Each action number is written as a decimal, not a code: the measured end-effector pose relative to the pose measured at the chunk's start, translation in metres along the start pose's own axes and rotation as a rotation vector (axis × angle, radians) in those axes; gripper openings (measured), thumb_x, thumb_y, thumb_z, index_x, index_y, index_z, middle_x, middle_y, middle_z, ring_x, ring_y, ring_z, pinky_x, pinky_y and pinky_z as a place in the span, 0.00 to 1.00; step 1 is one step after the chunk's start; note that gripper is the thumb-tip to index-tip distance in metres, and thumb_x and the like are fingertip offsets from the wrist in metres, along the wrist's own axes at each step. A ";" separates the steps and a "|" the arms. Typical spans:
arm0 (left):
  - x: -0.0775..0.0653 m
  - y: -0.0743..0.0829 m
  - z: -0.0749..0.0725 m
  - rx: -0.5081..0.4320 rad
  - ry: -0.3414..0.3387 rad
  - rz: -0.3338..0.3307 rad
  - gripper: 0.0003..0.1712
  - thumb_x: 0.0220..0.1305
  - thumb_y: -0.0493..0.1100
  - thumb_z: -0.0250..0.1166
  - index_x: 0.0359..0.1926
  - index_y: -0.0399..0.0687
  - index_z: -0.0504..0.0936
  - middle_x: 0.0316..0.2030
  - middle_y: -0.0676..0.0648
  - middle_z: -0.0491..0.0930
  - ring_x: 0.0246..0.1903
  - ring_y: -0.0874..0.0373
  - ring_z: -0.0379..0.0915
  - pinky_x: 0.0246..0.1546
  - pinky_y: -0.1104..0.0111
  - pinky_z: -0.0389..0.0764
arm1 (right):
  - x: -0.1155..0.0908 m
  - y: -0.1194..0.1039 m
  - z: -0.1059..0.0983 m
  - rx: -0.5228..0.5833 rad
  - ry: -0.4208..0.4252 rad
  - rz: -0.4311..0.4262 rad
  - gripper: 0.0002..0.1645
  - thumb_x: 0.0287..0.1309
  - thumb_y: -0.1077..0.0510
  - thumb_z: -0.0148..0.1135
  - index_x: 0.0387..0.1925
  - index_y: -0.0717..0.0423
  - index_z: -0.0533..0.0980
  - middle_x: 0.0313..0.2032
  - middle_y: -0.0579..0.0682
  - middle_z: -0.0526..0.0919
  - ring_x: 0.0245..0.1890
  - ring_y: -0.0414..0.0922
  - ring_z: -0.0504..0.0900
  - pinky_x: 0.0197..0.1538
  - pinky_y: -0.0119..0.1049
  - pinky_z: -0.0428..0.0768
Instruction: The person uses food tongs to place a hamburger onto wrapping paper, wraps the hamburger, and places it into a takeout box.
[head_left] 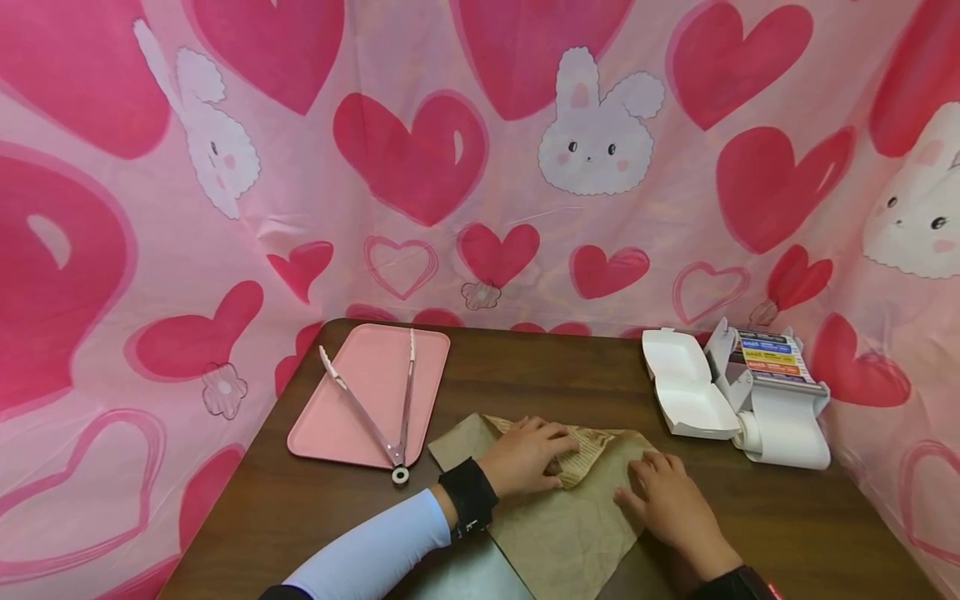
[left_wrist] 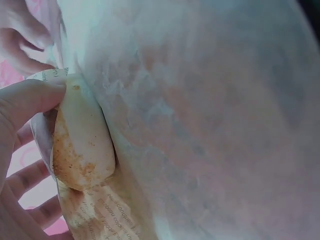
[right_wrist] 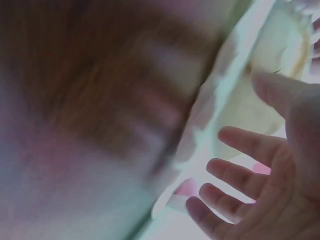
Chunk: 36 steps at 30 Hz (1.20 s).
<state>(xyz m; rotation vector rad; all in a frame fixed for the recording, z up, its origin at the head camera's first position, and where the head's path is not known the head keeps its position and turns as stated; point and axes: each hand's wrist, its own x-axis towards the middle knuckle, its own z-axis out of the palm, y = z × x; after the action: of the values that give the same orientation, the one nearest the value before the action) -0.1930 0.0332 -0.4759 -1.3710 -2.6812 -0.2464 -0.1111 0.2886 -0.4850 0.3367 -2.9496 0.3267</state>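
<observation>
A sheet of brown wrapping paper [head_left: 570, 533] lies in front of me, its far edge folded over to show a printed side. Inside that fold, the left wrist view shows a pale piece of bread [left_wrist: 87, 145] with a browned, toasted edge. My left hand [head_left: 525, 457] holds the fold, thumb on the near side at the bread's top and fingers behind the paper. At the paper's right edge is my right hand [head_left: 671, 500], its fingers spread and loosely bent. In the right wrist view its thumb [right_wrist: 280, 90] overlaps the paper beside the bread.
Metal tongs [head_left: 405, 408], spread apart, lie across a pink tray [head_left: 322, 429] on the left of the brown table [head_left: 525, 367]. An opened white clamshell box [head_left: 690, 392] and a label dispenser [head_left: 772, 375] with a white roll stand at back right. A grey sheet [head_left: 457, 571] shows under the paper.
</observation>
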 end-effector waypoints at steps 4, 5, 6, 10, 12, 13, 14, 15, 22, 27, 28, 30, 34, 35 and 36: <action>0.000 -0.001 0.002 0.003 0.018 0.025 0.34 0.59 0.59 0.74 0.66 0.64 0.76 0.64 0.53 0.74 0.59 0.54 0.72 0.60 0.62 0.76 | -0.014 -0.023 -0.005 0.002 0.135 -0.206 0.18 0.50 0.51 0.78 0.41 0.55 0.85 0.42 0.50 0.83 0.46 0.52 0.80 0.48 0.49 0.80; 0.001 -0.002 0.002 0.003 0.021 0.028 0.34 0.59 0.59 0.74 0.66 0.64 0.75 0.64 0.53 0.74 0.59 0.54 0.72 0.58 0.64 0.77 | -0.018 -0.028 -0.006 0.015 0.135 -0.254 0.17 0.49 0.52 0.79 0.40 0.53 0.85 0.41 0.47 0.83 0.45 0.49 0.80 0.47 0.47 0.81; 0.001 -0.002 0.003 0.000 0.022 0.029 0.34 0.59 0.59 0.74 0.66 0.64 0.75 0.64 0.53 0.74 0.58 0.54 0.72 0.55 0.65 0.78 | -0.022 -0.033 -0.007 0.031 0.129 -0.303 0.16 0.49 0.51 0.79 0.40 0.52 0.85 0.40 0.44 0.83 0.43 0.45 0.79 0.46 0.45 0.81; 0.002 -0.004 0.005 -0.015 0.023 0.027 0.34 0.59 0.58 0.75 0.66 0.64 0.75 0.65 0.53 0.74 0.58 0.54 0.72 0.53 0.66 0.78 | -0.034 -0.044 0.002 0.133 0.050 -0.480 0.15 0.56 0.46 0.75 0.42 0.48 0.84 0.40 0.38 0.81 0.41 0.39 0.77 0.41 0.37 0.79; 0.002 -0.004 0.006 -0.022 0.023 0.028 0.34 0.59 0.58 0.75 0.65 0.64 0.76 0.65 0.53 0.74 0.58 0.55 0.72 0.53 0.66 0.78 | -0.038 -0.047 0.009 0.197 0.015 -0.600 0.16 0.61 0.44 0.71 0.44 0.48 0.83 0.40 0.39 0.80 0.41 0.38 0.76 0.40 0.32 0.77; 0.002 -0.004 0.006 -0.026 0.023 0.028 0.34 0.59 0.58 0.74 0.65 0.64 0.76 0.65 0.53 0.74 0.59 0.54 0.72 0.53 0.66 0.78 | -0.041 -0.049 0.015 0.232 0.011 -0.665 0.15 0.62 0.44 0.69 0.44 0.48 0.83 0.40 0.39 0.80 0.41 0.37 0.75 0.40 0.29 0.76; 0.002 -0.004 0.006 -0.030 0.023 0.029 0.34 0.59 0.58 0.74 0.65 0.64 0.76 0.65 0.53 0.74 0.59 0.54 0.71 0.53 0.66 0.78 | -0.043 -0.051 0.020 0.262 0.020 -0.730 0.14 0.64 0.45 0.68 0.44 0.48 0.82 0.40 0.39 0.80 0.40 0.36 0.75 0.40 0.27 0.75; 0.002 -0.005 0.006 -0.033 0.025 0.030 0.33 0.59 0.58 0.74 0.65 0.64 0.76 0.65 0.53 0.74 0.59 0.55 0.71 0.53 0.66 0.78 | -0.045 -0.053 0.026 0.288 0.040 -0.798 0.12 0.65 0.47 0.67 0.44 0.48 0.82 0.40 0.40 0.80 0.40 0.35 0.75 0.40 0.24 0.74; 0.001 -0.003 0.005 -0.034 0.023 0.028 0.33 0.60 0.58 0.74 0.65 0.64 0.76 0.65 0.53 0.73 0.60 0.55 0.71 0.54 0.66 0.78 | -0.058 -0.069 0.045 0.328 0.154 -0.882 0.05 0.66 0.49 0.66 0.41 0.40 0.79 0.38 0.36 0.77 0.38 0.29 0.73 0.42 0.14 0.66; 0.000 -0.003 0.003 -0.039 0.021 0.036 0.32 0.61 0.58 0.73 0.65 0.64 0.76 0.66 0.53 0.73 0.60 0.55 0.71 0.55 0.66 0.77 | -0.060 -0.069 0.044 0.263 0.147 -0.839 0.04 0.65 0.48 0.66 0.37 0.37 0.78 0.36 0.33 0.76 0.36 0.28 0.70 0.39 0.13 0.60; 0.000 -0.003 0.003 -0.042 0.023 0.037 0.32 0.61 0.58 0.73 0.65 0.64 0.76 0.66 0.53 0.73 0.60 0.55 0.71 0.55 0.66 0.77 | -0.060 -0.069 0.043 0.248 0.145 -0.833 0.04 0.64 0.48 0.67 0.37 0.36 0.78 0.36 0.33 0.76 0.36 0.28 0.70 0.39 0.14 0.60; 0.000 -0.003 0.003 -0.046 0.027 0.039 0.31 0.61 0.58 0.73 0.64 0.63 0.77 0.65 0.53 0.74 0.60 0.55 0.71 0.55 0.67 0.77 | -0.060 -0.069 0.042 0.212 0.146 -0.827 0.05 0.63 0.47 0.68 0.35 0.36 0.77 0.35 0.32 0.75 0.35 0.28 0.70 0.38 0.15 0.60; 0.000 -0.004 0.004 -0.052 0.035 0.045 0.31 0.60 0.57 0.74 0.63 0.63 0.78 0.64 0.53 0.74 0.58 0.55 0.71 0.55 0.68 0.76 | -0.060 -0.069 0.036 0.151 0.144 -0.805 0.07 0.60 0.45 0.69 0.33 0.35 0.77 0.33 0.32 0.75 0.34 0.27 0.70 0.37 0.15 0.59; 0.000 -0.005 0.004 -0.053 0.037 0.046 0.31 0.60 0.57 0.74 0.63 0.63 0.78 0.64 0.53 0.74 0.58 0.55 0.71 0.55 0.68 0.76 | -0.060 -0.070 0.035 0.140 0.144 -0.803 0.07 0.60 0.45 0.69 0.32 0.35 0.77 0.33 0.32 0.75 0.34 0.27 0.70 0.36 0.15 0.59; 0.000 -0.005 0.004 -0.054 0.039 0.048 0.31 0.60 0.57 0.74 0.63 0.63 0.78 0.64 0.53 0.75 0.58 0.55 0.71 0.55 0.68 0.76 | -0.060 -0.070 0.033 0.131 0.146 -0.802 0.07 0.60 0.45 0.69 0.32 0.35 0.77 0.32 0.32 0.75 0.34 0.27 0.70 0.36 0.15 0.58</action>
<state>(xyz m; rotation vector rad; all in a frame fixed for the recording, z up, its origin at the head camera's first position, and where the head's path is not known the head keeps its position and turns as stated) -0.1972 0.0312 -0.4801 -1.4292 -2.6249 -0.3392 -0.0412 0.2268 -0.5133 1.3697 -2.3950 0.3983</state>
